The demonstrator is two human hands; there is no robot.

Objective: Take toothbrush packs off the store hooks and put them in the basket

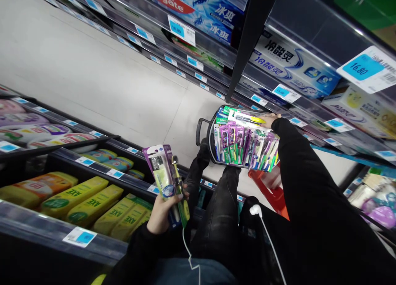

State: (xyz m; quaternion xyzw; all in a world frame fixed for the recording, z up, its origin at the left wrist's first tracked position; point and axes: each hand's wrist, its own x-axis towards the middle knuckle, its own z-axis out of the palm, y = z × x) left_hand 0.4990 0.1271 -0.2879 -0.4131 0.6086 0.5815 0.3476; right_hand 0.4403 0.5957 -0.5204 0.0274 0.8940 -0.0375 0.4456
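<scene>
My left hand (pixel 163 213) is closed round a few packaged toothbrushes (pixel 163 171), held upright in front of the lower left shelves. My right hand (pixel 272 120) reaches into a black shopping basket (pixel 213 147) on the floor, fingers on a toothbrush pack (pixel 247 119) at the top of the pile. The basket holds several purple and green toothbrush packs (pixel 244 147). Most of the right hand is hidden behind the black sleeve.
Toothpaste boxes (pixel 293 60) and price tags (pixel 181 29) fill the shelves on the right. Yellow AXE bottles (pixel 80 198) lie on the left shelf. A red stool (pixel 267 190) stands beneath my right arm. A white earphone cable (pixel 262 223) hangs over my dark clothes. Pale floor tiles (pixel 93 70) run down the aisle.
</scene>
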